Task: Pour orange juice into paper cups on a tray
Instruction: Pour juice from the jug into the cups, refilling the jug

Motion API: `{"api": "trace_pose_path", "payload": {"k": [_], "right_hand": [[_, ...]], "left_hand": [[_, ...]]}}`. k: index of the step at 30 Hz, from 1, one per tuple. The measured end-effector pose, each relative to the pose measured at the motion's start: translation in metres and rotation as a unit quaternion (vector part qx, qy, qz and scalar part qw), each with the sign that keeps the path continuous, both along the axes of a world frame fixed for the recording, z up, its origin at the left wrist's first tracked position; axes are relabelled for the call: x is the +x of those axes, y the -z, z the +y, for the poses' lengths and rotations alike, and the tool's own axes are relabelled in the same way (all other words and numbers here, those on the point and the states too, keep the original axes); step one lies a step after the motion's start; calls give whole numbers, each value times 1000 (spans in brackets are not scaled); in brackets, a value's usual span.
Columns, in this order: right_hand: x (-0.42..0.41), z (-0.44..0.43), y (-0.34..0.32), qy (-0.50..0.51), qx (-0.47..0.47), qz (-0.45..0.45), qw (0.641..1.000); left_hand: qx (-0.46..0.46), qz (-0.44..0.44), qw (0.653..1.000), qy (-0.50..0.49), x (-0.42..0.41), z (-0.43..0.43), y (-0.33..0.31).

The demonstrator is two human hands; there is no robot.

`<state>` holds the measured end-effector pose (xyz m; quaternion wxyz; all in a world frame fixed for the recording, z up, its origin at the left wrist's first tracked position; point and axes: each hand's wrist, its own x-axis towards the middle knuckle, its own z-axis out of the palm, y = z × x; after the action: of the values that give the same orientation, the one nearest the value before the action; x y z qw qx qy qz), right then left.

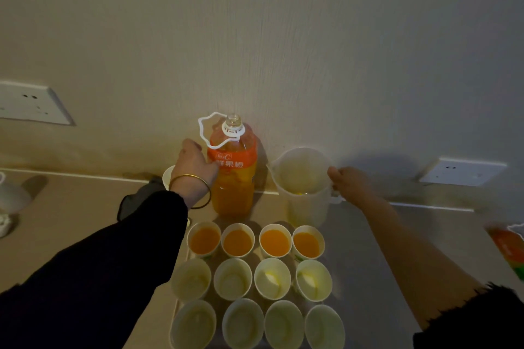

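A large orange juice bottle (236, 176) stands uncapped against the wall, its white carry handle raised. My left hand (194, 166) grips its left side just below the shoulder. To its right stands a translucent plastic jug (303, 187), nearly empty, with a trace of juice at the bottom; my right hand (347, 180) holds its handle. Below them, paper cups stand in three rows on a tray (179, 306). The far row (256, 241) holds orange juice. The middle row (252, 279) and near row (256, 323) hold no juice.
Another white cup (168, 176) peeks out behind my left wrist. Wall sockets sit at the left (31, 103) and right (462, 171). A second orange-labelled bottle (509, 249) lies at the right edge. A white object (8, 201) stands at the far left.
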<state>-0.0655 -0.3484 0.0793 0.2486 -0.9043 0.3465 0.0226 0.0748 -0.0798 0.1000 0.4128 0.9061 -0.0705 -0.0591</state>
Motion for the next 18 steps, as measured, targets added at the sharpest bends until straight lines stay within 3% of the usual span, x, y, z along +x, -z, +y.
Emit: {"api": "trace_pose_path", "payload": {"k": [11, 14, 18], "right_hand": [[-1, 2, 12, 80, 193, -54, 976], [-2, 3, 14, 77, 185, -64, 978], [-2, 0, 16, 55, 101, -30, 993]], "left_hand": [[4, 50, 995, 81, 3, -1, 2], [0, 54, 993, 101, 2, 2, 1], [-8, 65, 991, 113, 5, 6, 0]]}}
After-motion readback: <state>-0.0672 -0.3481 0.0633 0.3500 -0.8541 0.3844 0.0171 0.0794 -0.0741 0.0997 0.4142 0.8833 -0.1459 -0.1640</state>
